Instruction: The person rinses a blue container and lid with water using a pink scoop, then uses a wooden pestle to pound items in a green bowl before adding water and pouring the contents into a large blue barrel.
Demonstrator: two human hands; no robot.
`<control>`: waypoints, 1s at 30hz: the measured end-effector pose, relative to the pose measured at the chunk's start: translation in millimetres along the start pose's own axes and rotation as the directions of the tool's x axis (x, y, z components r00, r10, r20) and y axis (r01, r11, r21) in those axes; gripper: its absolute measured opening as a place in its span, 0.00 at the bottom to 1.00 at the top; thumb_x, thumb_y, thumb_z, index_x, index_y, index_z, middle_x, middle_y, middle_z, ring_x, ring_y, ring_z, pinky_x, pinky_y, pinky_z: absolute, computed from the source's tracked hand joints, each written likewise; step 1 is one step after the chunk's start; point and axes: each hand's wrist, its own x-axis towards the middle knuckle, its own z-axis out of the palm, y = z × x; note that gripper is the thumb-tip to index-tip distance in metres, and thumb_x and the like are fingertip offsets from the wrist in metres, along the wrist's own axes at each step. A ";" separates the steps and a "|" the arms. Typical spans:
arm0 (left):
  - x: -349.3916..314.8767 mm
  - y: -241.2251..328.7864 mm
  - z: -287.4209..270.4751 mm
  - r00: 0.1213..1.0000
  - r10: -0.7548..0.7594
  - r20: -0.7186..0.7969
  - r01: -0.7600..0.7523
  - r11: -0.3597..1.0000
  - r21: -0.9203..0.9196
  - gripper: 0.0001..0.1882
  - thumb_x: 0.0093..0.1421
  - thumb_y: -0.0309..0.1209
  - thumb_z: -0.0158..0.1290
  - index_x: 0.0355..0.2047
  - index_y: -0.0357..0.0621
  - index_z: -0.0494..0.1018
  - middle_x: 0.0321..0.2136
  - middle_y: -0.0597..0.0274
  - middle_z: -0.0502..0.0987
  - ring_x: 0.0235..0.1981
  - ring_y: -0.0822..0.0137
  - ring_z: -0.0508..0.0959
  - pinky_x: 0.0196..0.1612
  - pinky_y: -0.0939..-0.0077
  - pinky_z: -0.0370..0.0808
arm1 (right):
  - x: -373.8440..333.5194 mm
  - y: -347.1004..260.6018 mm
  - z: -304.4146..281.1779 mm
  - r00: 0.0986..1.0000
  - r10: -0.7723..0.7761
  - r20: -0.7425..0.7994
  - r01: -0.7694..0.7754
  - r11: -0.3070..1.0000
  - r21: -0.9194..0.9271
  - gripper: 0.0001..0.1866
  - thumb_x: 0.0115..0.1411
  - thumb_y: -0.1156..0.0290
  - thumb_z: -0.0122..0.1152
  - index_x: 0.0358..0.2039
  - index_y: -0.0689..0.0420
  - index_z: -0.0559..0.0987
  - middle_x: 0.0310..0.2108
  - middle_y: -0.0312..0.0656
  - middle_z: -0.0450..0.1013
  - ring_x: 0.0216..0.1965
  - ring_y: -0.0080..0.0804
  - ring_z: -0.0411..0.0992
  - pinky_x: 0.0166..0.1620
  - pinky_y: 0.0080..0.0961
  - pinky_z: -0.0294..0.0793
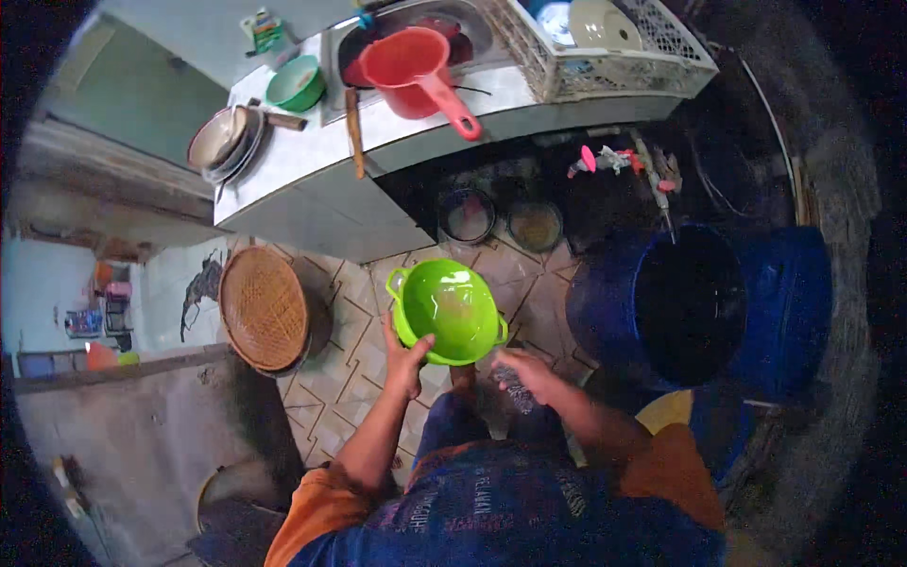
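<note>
My left hand grips the near left rim of a lime-green plastic basin, thumb over the inside edge and fingers beneath. The basin has two loop handles and a shiny inside, tilted towards me. By the near right handle, my right hand is closed around a grey, crinkled bundle that hangs below the fingers. Whether it is a mesh or a filled clear bag, I cannot tell. A small gap shows between that hand and the basin.
A red dipper sits by the sink on the white counter, near a wooden-handled knife and a green bowl. A woven tray stands left. Right are a tap and a blue water barrel.
</note>
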 end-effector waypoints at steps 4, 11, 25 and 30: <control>-19.5 33.2 -6.6 0.997 0.068 -0.022 -0.069 0.997 -0.017 0.57 0.49 0.24 0.62 0.68 0.50 0.32 0.60 0.49 0.59 0.59 0.55 0.64 0.58 0.58 0.67 | 20.5 -3.1 -60.4 0.961 0.278 -0.006 -0.255 0.890 0.377 0.14 0.59 0.56 0.57 0.32 0.55 0.75 0.27 0.39 0.74 0.22 0.32 0.74 0.24 0.30 0.74; -52.6 90.1 2.3 0.985 0.175 -0.009 -0.173 0.981 0.086 0.59 0.49 0.21 0.61 0.68 0.55 0.29 0.57 0.47 0.64 0.54 0.56 0.70 0.55 0.61 0.71 | 128.9 -4.9 -76.4 0.984 0.129 -0.126 -0.052 0.874 0.483 0.14 0.56 0.59 0.56 0.31 0.58 0.74 0.20 0.43 0.73 0.23 0.41 0.73 0.27 0.38 0.76; -68.5 120.8 19.4 0.880 0.460 -0.115 -0.379 0.828 0.415 0.63 0.47 0.22 0.64 0.67 0.52 0.24 0.53 0.42 0.66 0.51 0.55 0.73 0.54 0.61 0.71 | 157.1 -74.5 56.5 0.997 0.075 0.026 -0.077 0.834 0.547 0.23 0.58 0.53 0.49 0.47 0.56 0.76 0.39 0.44 0.76 0.40 0.43 0.75 0.45 0.43 0.76; -56.4 118.5 20.1 0.869 0.474 -0.140 -0.421 0.858 0.296 0.61 0.46 0.21 0.63 0.68 0.53 0.29 0.57 0.46 0.61 0.53 0.56 0.69 0.55 0.63 0.70 | 209.4 -62.6 35.7 0.996 -0.034 -0.077 0.065 0.891 0.449 0.19 0.61 0.61 0.47 0.49 0.53 0.75 0.38 0.45 0.76 0.39 0.44 0.75 0.45 0.42 0.76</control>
